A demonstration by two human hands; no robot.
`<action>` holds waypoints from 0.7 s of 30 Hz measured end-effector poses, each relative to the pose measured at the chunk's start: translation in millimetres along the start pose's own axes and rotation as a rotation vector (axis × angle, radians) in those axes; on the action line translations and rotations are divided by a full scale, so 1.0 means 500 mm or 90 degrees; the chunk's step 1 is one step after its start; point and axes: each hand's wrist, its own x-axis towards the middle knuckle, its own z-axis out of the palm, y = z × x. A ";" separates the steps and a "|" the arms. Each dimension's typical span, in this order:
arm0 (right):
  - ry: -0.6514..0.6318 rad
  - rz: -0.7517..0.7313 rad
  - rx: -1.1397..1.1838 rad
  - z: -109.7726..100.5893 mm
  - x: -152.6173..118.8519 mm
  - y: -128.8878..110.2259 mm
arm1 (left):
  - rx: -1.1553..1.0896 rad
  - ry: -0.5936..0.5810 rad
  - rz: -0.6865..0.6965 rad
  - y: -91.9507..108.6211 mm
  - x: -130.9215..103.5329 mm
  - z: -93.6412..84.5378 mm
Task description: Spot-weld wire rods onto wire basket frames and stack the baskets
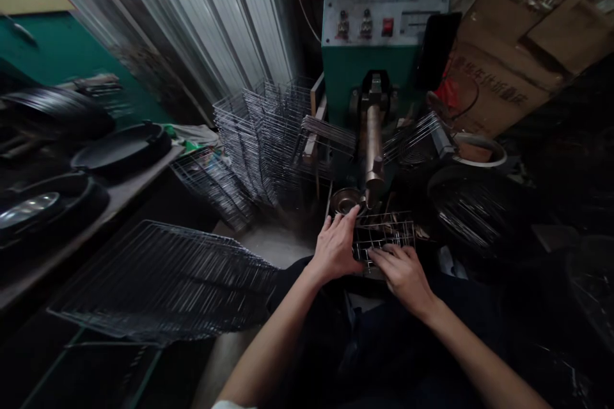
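Observation:
A small wire grid (pixel 384 231) is between my two hands, below the arm of a spot-welding machine (pixel 374 140). My left hand (pixel 336 244) grips the grid's left side, with its fingers stretched toward the machine's tip and the thumb on the near side. My right hand (pixel 400 271) is closed over the grid's near edge, fingers bent across the wires. Part of the grid is hidden beneath my fingers. Just behind my left fingertips is a round metal cup (pixel 346 199).
Wire racks (pixel 263 140) stand stacked left of the machine. A larger pile of wire grids (pixel 167 281) lies nearer on my left. Black round pans (pixel 122 150) line the left bench. At the right are a cardboard box (pixel 508 77) and a dark container of metal rods (pixel 472 211).

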 end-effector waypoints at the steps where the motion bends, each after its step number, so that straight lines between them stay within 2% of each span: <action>1: 0.007 -0.003 0.003 -0.006 0.001 0.002 | -0.001 0.000 -0.001 0.003 0.002 -0.002; 11: 0.034 0.003 0.024 -0.015 0.028 0.046 | -0.007 0.005 -0.008 0.007 0.050 -0.002; 21: 0.040 0.003 0.021 -0.018 0.062 0.062 | -0.005 0.020 -0.005 -0.008 0.076 -0.018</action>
